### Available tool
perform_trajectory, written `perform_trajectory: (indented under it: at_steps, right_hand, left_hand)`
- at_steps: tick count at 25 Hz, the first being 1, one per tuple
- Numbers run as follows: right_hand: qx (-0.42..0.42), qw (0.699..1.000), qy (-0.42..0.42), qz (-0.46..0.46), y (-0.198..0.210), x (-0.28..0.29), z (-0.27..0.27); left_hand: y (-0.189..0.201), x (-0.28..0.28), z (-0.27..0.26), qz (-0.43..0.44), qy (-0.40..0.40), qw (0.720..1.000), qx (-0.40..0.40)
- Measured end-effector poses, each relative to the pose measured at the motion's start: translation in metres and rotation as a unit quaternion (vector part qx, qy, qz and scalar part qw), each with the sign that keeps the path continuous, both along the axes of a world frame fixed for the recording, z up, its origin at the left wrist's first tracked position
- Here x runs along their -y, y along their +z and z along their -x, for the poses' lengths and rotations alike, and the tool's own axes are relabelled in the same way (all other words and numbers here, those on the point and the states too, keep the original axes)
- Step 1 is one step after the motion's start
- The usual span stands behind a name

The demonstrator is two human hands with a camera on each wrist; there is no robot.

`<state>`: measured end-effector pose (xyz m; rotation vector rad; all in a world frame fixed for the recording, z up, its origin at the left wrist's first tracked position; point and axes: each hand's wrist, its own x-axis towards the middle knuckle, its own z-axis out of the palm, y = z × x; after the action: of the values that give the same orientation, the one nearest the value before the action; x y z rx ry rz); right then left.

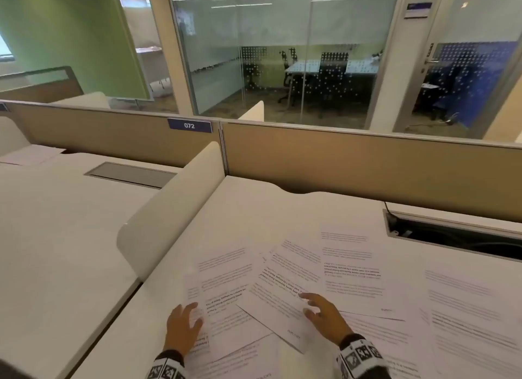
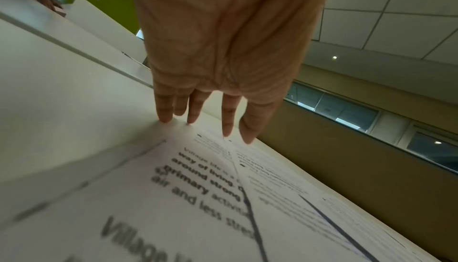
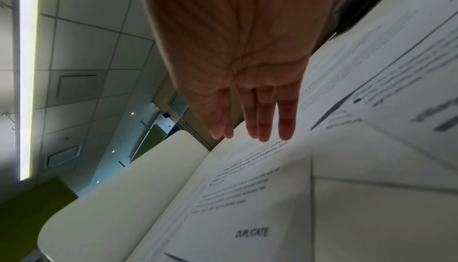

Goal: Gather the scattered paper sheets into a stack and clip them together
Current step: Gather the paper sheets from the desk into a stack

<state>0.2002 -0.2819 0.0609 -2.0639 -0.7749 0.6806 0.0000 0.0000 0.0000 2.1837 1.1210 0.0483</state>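
White and broad, the desk (image 1: pixel 324 209) is bounded at the back by a tan partition (image 1: pixel 367 164). Printed sheets (image 1: pixel 350 268) are scattered overlapping across the desk in front of the partition. The left hand (image 1: pixel 182 326) is laid on the leftmost sheets with fingers straight; the right hand (image 1: pixel 324 316) is spread over a "DUPLICATE" sheet (image 3: pixel 247 197).
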Motion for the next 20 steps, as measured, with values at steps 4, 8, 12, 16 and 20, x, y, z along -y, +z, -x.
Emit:
perform_trajectory:
  at_steps: [4,8,12,16,20]
  right_hand:
    - [0.037,0.998,0.027,0.036,-0.012,-0.03,0.007]
    - [0.047,0.994,0.059,0.081,-0.018,-0.059,0.019]
    - [0.05,0.989,0.095,0.101,-0.023,-0.083,0.04]
    - [0.074,0.981,0.14,0.111,-0.027,-0.098,0.055]
    - [0.086,0.977,0.144,0.131,-0.032,-0.1,0.069]
  left_hand:
    - [0.011,-0.018,-0.006,0.011,0.027,0.999,0.026]
    - [0.019,-0.023,-0.011,0.041,0.017,0.995,0.086]
    - [0.014,-0.018,-0.012,0.071,0.052,0.99,0.107]
    - [0.019,-0.009,-0.015,0.046,0.109,0.991,0.067]
    - [0.021,-0.01,-0.017,0.043,0.093,0.992,0.069]
